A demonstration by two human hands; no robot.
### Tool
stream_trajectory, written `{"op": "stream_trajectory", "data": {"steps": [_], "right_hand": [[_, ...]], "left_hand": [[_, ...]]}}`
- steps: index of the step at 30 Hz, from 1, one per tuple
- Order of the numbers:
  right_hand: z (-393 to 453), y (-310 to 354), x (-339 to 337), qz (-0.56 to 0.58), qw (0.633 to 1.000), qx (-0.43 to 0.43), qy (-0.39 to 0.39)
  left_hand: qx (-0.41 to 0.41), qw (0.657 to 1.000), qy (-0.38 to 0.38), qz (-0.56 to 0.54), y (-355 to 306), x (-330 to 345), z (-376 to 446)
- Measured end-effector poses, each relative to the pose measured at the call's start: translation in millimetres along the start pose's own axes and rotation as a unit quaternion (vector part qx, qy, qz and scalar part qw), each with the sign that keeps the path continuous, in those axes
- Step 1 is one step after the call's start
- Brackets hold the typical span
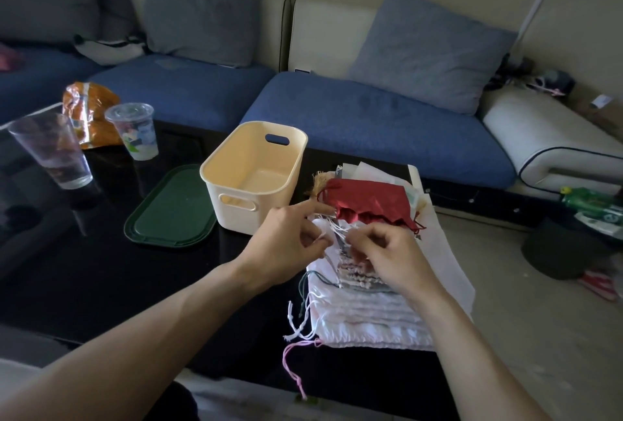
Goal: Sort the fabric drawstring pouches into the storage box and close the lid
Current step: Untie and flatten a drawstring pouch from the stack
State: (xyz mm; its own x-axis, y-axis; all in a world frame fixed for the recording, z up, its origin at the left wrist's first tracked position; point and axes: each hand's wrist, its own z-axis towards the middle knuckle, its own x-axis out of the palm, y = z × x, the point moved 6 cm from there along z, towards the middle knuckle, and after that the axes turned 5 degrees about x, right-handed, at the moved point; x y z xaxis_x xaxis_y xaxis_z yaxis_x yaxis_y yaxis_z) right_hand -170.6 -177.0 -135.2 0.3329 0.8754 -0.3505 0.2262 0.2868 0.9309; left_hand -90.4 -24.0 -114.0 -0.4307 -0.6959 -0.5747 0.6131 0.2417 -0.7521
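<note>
Both hands, left hand (290, 235) and right hand (387, 252), pinch white pouch cords (338, 230) beside the box (256, 171).

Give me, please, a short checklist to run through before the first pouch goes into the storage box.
1. Storage box open and upright: ok.
2. Nothing visible inside the box: ok.
3. Green lid off, lying flat left of the box: ok.
4. Left hand pinching white drawstrings: ok.
5. Right hand holding just one pouch of the white stack: cannot tell.
6. Red pouches clear of the strings being pulled: cannot tell.
</note>
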Motion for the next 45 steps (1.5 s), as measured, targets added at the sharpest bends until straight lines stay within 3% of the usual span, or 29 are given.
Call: {"op": "stream_trajectory", "data": {"steps": [3, 6, 9, 11, 15, 18, 22, 27, 30, 34, 38, 45], "right_hand": [[-3.6, -3.8, 14.4, -0.039, 0.998, 0.014, 0.051], [-6.4, -5.3, 18.4, -0.112, 0.993, -0.016, 0.011], [-4.9, 0.3, 14.6, -0.093, 0.994, -0.048, -0.011], [-4.1, 1.2, 12.2, -0.061, 0.997, -0.039, 0.017], [-3.7, -0.5, 9.4, -0.067, 0.996, -0.020, 0.049], [-4.6, -3.9, 9.1, -0.090, 0.994, -0.020, 0.052], [-8.3, -0.6, 9.3, -0.122, 0.990, -0.046, 0.049], [-23.7, 11.0, 4.3, -0.100, 0.987, -0.110, -0.062], [-32.3, 20.2, 6.4, -0.097, 0.972, -0.183, -0.109], [-29.3, 20.5, 2.6, 0.036, 0.984, -0.157, -0.080], [-27.2, 15.1, -5.5, 0.141, 0.980, -0.095, -0.101], [-22.6, -2.5, -8.3, 0.239, 0.965, 0.037, -0.106]], "left_hand": [[-0.053, 0.997, -0.014, -0.057, 5.1, 1.1, -3.1], [-0.094, 0.991, -0.022, -0.091, 10.9, 2.9, -4.6], [-0.113, 0.986, -0.024, -0.118, 14.3, 5.9, -4.4], [-0.115, 0.988, -0.033, -0.100, 14.4, 4.6, -5.2], [-0.051, 0.992, -0.118, 0.002, 5.1, -11.0, -4.2], [0.028, 0.988, -0.133, 0.071, -8.8, -14.2, -1.0], [0.089, 0.981, -0.082, 0.151, -14.3, -8.4, 2.6], [0.119, 0.969, 0.079, 0.200, -10.6, 15.6, 1.3], [0.160, 0.964, 0.094, 0.192, -20.4, 23.0, -2.5], [0.191, 0.971, 0.021, 0.141, -32.2, 18.4, -2.1], [0.191, 0.972, -0.083, 0.109, -39.9, 13.9, -7.7], [0.204, 0.963, -0.149, 0.098, -46.3, 23.0, -11.9]]}}
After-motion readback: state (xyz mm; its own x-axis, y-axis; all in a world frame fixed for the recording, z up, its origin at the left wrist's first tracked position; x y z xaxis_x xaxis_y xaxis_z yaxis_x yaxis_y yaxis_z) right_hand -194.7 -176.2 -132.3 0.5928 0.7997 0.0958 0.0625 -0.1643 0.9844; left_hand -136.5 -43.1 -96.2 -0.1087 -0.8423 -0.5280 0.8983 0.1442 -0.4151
